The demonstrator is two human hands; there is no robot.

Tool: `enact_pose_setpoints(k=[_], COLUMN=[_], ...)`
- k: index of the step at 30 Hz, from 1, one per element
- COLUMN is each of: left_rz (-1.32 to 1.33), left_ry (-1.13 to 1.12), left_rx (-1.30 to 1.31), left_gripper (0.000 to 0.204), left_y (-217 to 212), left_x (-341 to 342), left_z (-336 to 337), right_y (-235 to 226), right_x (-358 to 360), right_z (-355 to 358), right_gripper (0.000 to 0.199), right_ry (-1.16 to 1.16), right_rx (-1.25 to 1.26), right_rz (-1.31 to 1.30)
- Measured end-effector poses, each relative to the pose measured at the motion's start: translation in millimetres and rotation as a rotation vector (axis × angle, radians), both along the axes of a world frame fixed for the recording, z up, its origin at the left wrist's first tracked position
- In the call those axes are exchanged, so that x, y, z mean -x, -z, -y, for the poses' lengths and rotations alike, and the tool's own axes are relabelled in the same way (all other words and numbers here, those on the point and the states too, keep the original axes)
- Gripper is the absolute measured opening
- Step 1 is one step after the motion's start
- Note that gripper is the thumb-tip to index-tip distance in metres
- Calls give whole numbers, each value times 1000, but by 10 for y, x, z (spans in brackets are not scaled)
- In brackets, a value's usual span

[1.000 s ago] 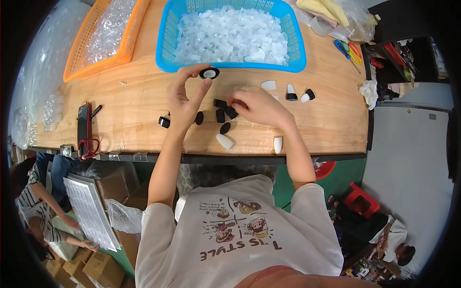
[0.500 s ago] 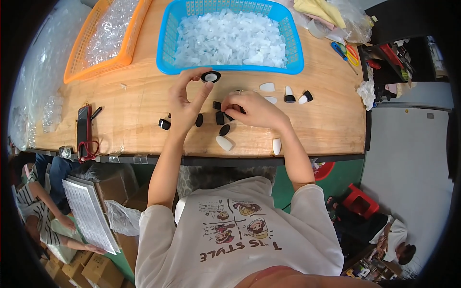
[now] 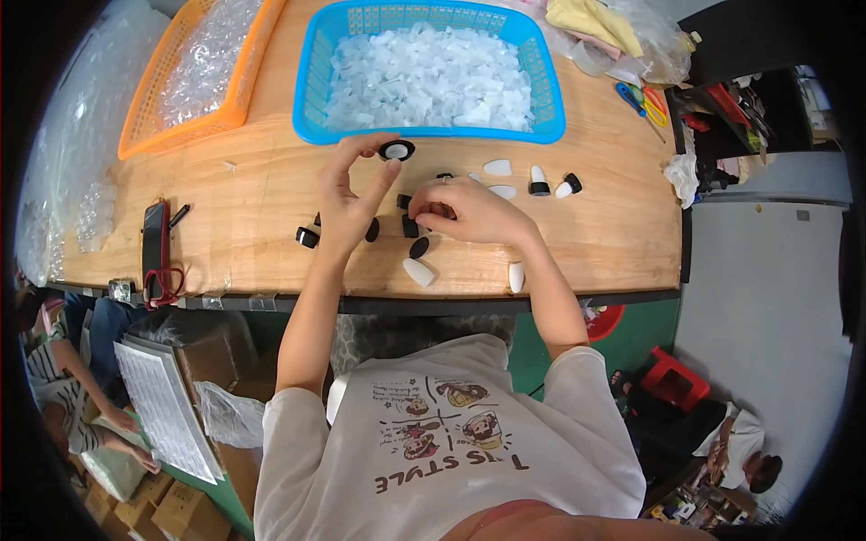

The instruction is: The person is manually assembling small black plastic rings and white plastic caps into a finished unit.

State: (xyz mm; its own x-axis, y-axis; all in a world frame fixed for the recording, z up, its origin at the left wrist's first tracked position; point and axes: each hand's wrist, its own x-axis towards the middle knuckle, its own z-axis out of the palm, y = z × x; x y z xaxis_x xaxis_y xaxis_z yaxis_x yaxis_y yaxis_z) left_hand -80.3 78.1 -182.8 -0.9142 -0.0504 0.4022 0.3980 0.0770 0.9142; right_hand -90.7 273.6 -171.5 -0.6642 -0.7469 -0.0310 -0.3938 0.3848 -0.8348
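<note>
Raised over the table near the blue basket, my left hand (image 3: 347,194) pinches a black oval ring-shaped cap (image 3: 397,150) with a white middle between thumb and fingertips. My right hand (image 3: 474,209) is low over the wood, its fingers curled and their tips closed at a small black block (image 3: 410,226). Another black piece (image 3: 403,201) lies beside those fingertips. Nearer to me are a black oval disc (image 3: 419,247) and a white rounded piece (image 3: 418,272). Part of a black piece (image 3: 372,231) shows beside my left wrist. My right hand's palm is hidden.
A blue basket (image 3: 302,99) of translucent white bits stands at the back, with an orange basket (image 3: 131,140) to its left. White pieces with black caps (image 3: 538,183) lie at right. A phone (image 3: 155,239) lies left; a screwdriver (image 3: 629,97) lies far right. People sit at both sides.
My right hand has shifted slightly left, its fingertips now at the black block. My left hand keeps hold of the oval cap in nearly the same place.
</note>
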Motion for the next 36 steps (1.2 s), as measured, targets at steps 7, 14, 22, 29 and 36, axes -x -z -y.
enact_pose_setpoints(k=[7,14,22,29,36], left_rz=[30,47,70,77,60], left_ry=[28,44,109,102,86], left_rx=[7,-45,-31,30,63], left_gripper=[24,23,25,25,26], left_y=[38,3,-7,62,188], left_x=[-15,-16,-34,-55,23], left_z=[-13,-56,-79,-38,-67], right_y=[-280,-12,1631,392,536], right_x=[-298,-1448,-4654,-4337,-4360], right_z=[-326,-1450,-2318,-1547,-1639], right_gripper=[8,16,14,29,31], right_ry=[12,90,666,685,510], right_rx=[261,427,305,170,12], right_rz=[315,1137,1199,1230,1455])
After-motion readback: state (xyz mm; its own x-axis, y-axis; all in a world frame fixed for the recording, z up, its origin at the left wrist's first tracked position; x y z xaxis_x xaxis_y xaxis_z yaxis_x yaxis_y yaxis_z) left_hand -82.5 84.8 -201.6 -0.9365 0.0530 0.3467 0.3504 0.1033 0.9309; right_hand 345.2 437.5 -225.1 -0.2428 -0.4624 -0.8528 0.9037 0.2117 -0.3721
